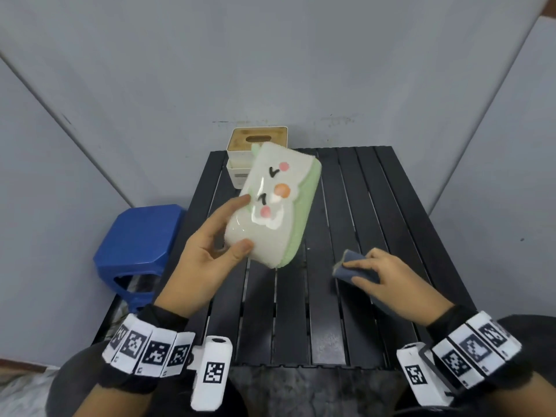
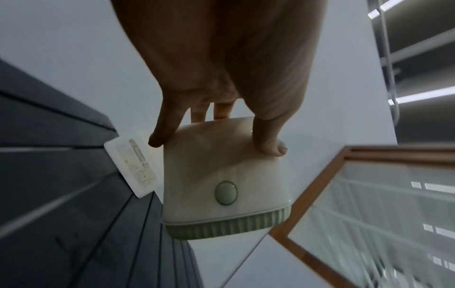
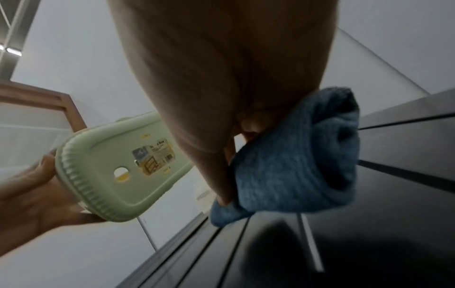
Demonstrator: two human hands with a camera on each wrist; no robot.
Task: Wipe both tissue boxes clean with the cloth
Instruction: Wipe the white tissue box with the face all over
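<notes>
The black slatted desk [image 1: 346, 236] carries the work. At its far left corner the white tissue box with the wooden lid [image 1: 259, 139] stands upright, apart from both hands. In front of it, held up in the air and tilted with its face toward the head camera, is the green-and-white tissue box [image 1: 270, 206], the one with the cartoon face. A blue stool [image 1: 138, 245] stands beside the desk on the left.

The step in hand looks to be wiping the lifted box. To do it well, the box should be held firm at one end so the cloth can sweep the whole face, then the ribbed green base and the underside with its label, turning the box between strokes; the ribs likely need the cloth pressed into the grooves. The grip should be shifted at some point, or the patch under the fingers goes unwiped. The second box appears not yet taken up.

The left hand [image 1: 207, 254] grasps the near end of the lifted box, thumb on its face side and fingers spread behind it. The right hand [image 1: 388, 281] is low over the desk, fingers curled round the bunched blue cloth [image 1: 349, 266], well clear of the box.
</notes>
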